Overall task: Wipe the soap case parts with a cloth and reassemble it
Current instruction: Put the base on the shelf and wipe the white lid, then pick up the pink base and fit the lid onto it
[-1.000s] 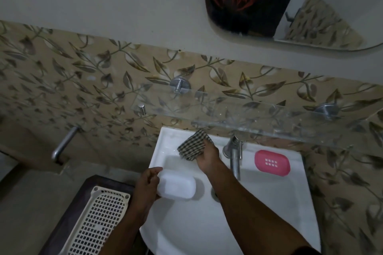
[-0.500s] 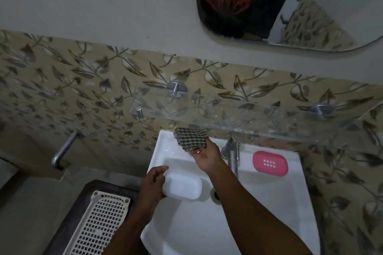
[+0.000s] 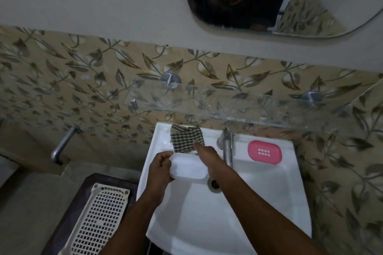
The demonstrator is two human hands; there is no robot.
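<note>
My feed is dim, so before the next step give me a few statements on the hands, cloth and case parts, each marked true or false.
1. The left hand holds the white case part over the sink. True.
2. The checked cloth is bunched in the right hand. False: it lies spread on the sink's back ledge, the hand at its near edge.
3. The pink case part lies on the ledge right of the tap. True.
4. The pink part is fitted into the white part. False: they are apart.
</note>
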